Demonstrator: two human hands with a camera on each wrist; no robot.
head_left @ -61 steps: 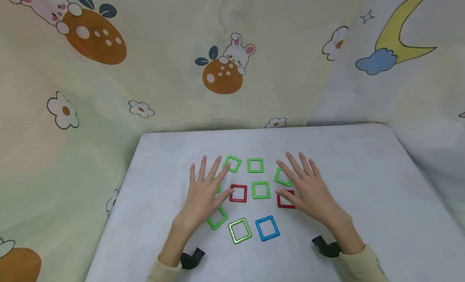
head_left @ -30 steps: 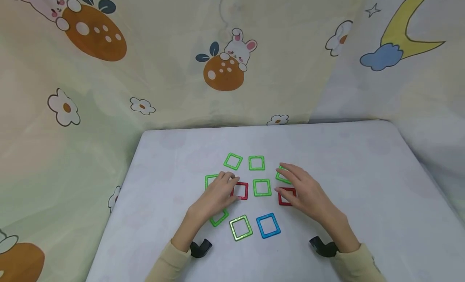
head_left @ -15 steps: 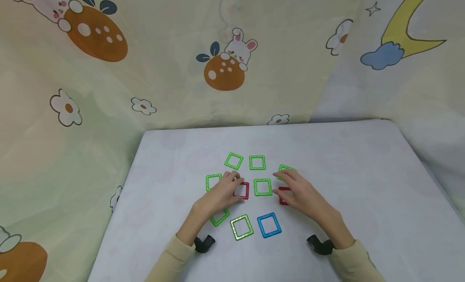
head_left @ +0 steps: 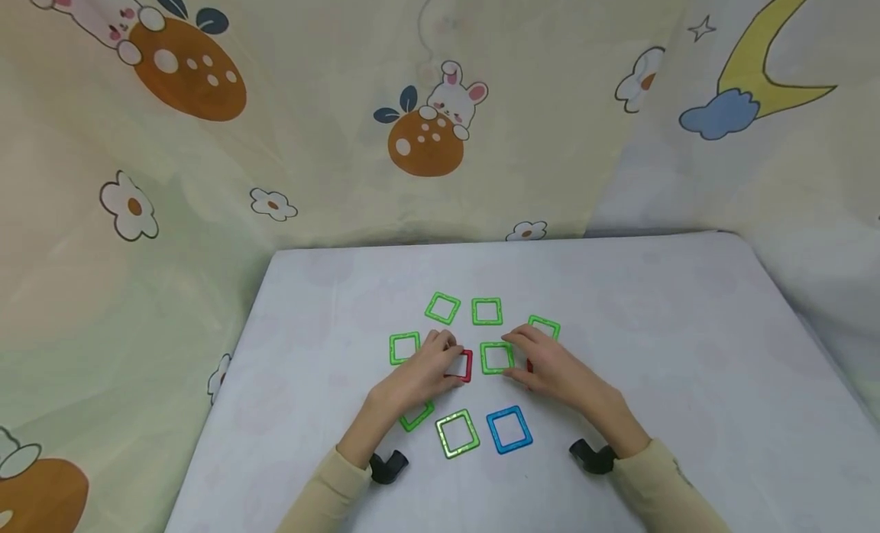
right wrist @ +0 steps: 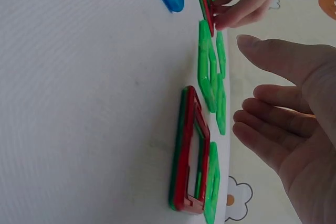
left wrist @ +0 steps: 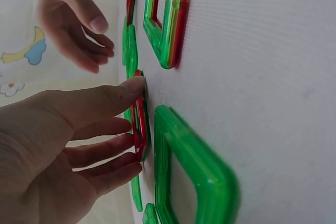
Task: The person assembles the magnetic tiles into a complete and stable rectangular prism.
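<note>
Left red frame (head_left: 469,366) sat in the left hand's grip toward the left of the group on the white tabletop (head_left: 619,304), its right bar bare; whether it was lifted off, I could not tell.

At the far left lay the outer green frame (head_left: 393,350), with the lower-left green frame (head_left: 421,420) partly hidden by the wrist. Next came the left hand (head_left: 422,370), thumb on the near side of the red piece and fingers on the far side. Then followed the tilted upper green frame (head_left: 431,303), the lower green frame (head_left: 443,439), the top-middle green frame (head_left: 474,311) and the centre green frame (head_left: 484,358), with the blue frame (head_left: 494,434) nearer the person.

Above the right of the centre frame hung the right hand (head_left: 553,369), thumb and fingers parted, holding nothing. Partly under it lay the right red frame (right wrist: 185,145), and just beyond, the far-right green frame (head_left: 545,319).

Both red pieces showed a green layer beneath. They looked like glossy hard plastic: probably light, stiff and a little slippery, unlikely to break in a gentle pinch. Opposite outer bars seemed the best hold, low enough to catch the green layer too, since a grip on the red alone might let the layers slide.
</note>
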